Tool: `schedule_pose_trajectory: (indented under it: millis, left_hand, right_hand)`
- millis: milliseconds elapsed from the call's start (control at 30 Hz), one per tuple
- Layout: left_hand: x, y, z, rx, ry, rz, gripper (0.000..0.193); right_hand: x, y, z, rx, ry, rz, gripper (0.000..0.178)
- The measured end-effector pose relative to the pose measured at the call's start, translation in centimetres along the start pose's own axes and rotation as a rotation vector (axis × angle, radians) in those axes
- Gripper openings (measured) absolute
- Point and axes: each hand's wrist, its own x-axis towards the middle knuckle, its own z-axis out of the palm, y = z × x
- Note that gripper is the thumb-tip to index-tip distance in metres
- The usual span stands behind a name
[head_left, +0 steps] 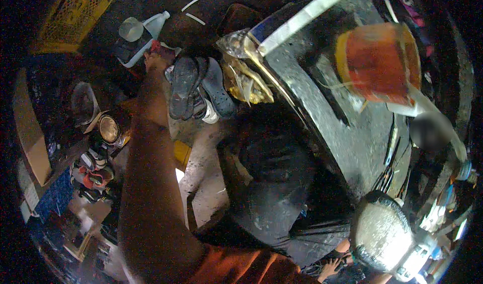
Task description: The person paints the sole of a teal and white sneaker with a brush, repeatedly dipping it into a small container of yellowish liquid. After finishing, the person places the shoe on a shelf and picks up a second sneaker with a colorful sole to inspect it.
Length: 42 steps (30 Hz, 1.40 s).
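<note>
My left arm stretches up the left side of the view from an orange sleeve. At its end my left hand (155,61) is closed at a small red thing (158,47), whose kind is too dim to tell. A white plastic bottle (157,23) and a round pale container (131,29) are just beyond the hand. Beside the wrist, on the right, lie dark rubber shoes (184,89), one with holes. My right hand does not show. At the lower right edge is a small hand (332,270); I cannot tell whose it is.
An orange-red bucket (380,65) stands on a grey work surface (322,98) at the right. A bright round lamp-like thing (385,231) is at the lower right. A yellow crate (80,15) is at the upper left, an open tin (108,129) at the left, a crumpled plastic bag (246,80) near the shoes.
</note>
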Motion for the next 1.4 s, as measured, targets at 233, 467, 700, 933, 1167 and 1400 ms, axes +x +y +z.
schedule_pose_trajectory:
  millis: [233,467,700,933,1167,1400]
  left_hand:
    - [-1.0,3.9,-5.1,-0.076,0.031,0.129,0.073]
    - [-1.4,2.2,-2.3,-0.096,0.032,0.131,0.071]
    - [-4.3,0.7,-2.1,-0.176,0.044,0.022,0.074]
    - [-3.2,1.8,-0.3,-0.203,0.007,-0.048,0.078]
    - [-0.9,2.2,0.9,-0.252,-0.053,-0.171,0.082]
    - [-7.0,-1.8,-6.3,-0.532,0.005,-0.188,0.079]
  right_hand:
    - [0.5,1.3,2.3,-0.047,-0.042,0.063,0.046]
    - [0.6,1.6,2.4,-0.036,-0.055,0.07,0.047]
    - [0.7,1.4,1.5,-0.025,-0.066,0.072,0.048]
    - [0.9,1.2,1.2,-0.026,-0.082,0.086,0.05]
    - [0.7,0.8,0.0,-0.025,-0.069,0.09,0.052]
    - [0.1,-0.2,-4.2,0.084,-0.049,0.077,0.055]
